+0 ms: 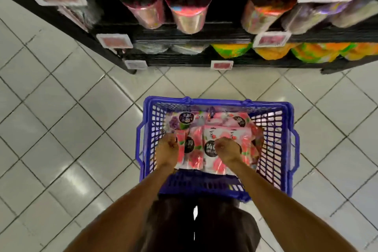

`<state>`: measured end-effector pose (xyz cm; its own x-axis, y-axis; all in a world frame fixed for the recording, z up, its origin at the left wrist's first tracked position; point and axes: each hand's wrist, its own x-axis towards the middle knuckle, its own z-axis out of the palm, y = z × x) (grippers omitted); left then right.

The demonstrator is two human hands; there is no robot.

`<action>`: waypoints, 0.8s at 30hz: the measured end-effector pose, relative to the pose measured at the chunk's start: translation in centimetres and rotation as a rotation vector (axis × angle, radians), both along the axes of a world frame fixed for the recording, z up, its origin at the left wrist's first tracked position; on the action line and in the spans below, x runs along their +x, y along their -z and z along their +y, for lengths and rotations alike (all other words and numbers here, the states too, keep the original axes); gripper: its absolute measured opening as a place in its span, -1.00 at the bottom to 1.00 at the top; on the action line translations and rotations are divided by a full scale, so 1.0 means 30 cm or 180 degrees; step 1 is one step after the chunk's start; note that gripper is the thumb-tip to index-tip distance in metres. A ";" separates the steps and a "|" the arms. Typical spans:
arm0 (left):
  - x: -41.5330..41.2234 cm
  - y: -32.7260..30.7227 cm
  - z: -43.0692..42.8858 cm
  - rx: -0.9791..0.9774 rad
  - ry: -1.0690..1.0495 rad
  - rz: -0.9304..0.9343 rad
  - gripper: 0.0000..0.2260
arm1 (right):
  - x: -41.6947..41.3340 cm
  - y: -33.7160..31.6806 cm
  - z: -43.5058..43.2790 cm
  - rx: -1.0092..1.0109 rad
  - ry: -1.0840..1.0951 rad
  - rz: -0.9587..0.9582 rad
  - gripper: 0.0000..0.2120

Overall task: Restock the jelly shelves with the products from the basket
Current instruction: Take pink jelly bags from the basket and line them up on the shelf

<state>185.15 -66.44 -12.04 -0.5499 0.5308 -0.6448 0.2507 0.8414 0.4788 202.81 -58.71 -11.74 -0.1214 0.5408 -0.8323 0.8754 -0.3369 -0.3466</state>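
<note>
A blue plastic basket (284, 141) stands on the tiled floor in front of me. It holds several pink and white jelly packs (212, 129) with round black labels, and one with purple fruit at the far left. Both my hands are down inside it. My left hand (166, 146) has its fingers curled round the edge of a pink jelly pack (183, 149). My right hand (227, 148) grips the top of another pink pack (210, 150) beside it. The black jelly shelves (184, 35) lie just beyond the basket.
The shelves carry pink tubs (189, 16), orange and green bags (231, 51) and pale packs at the right. White price tags (222, 65) stick out from the shelf edges. Grey floor tiles (61, 129) spread to the left and right of the basket.
</note>
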 end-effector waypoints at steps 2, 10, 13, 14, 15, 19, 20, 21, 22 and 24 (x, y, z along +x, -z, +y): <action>-0.015 0.100 0.047 0.0041 0.0135 -0.0058 -0.75 | -0.035 0.097 0.004 -0.0005 0.0017 0.0027 -0.80; -0.015 0.386 0.197 -0.0159 0.2400 0.0814 -0.60 | -0.105 0.338 0.013 0.0091 0.0060 -0.0060 -0.72; -0.009 0.408 0.211 -0.0350 0.2376 0.0896 -0.80 | -0.113 0.364 -0.054 -0.0188 -0.0175 -0.0029 -0.80; -0.007 0.401 0.206 -0.0389 0.2279 0.0876 -0.84 | -0.109 0.366 -0.075 -0.0203 -0.0109 -0.0015 -0.80; -0.002 0.383 0.198 -0.0378 0.2243 0.0871 -0.83 | -0.103 0.363 -0.093 -0.0193 0.0009 0.0014 -0.78; 0.004 0.309 0.157 -0.0397 0.2764 0.1139 -0.73 | -0.075 0.310 -0.131 -0.0265 0.0244 -0.0020 -0.73; 0.003 0.275 0.155 -0.0517 0.2934 0.1158 -0.69 | -0.066 0.289 -0.139 -0.0253 0.0414 -0.0018 -0.79; -0.001 0.252 0.147 -0.0616 0.3041 0.1148 -0.65 | -0.054 0.271 -0.150 -0.0178 0.0599 -0.0001 -0.90; -0.005 0.232 0.138 -0.0692 0.3132 0.1114 -0.59 | -0.041 0.249 -0.161 -0.0088 0.0789 -0.0049 -0.85; 0.004 0.196 0.111 -0.0654 0.3174 0.1056 -0.52 | -0.013 0.219 -0.180 0.0109 0.1155 -0.0141 -0.70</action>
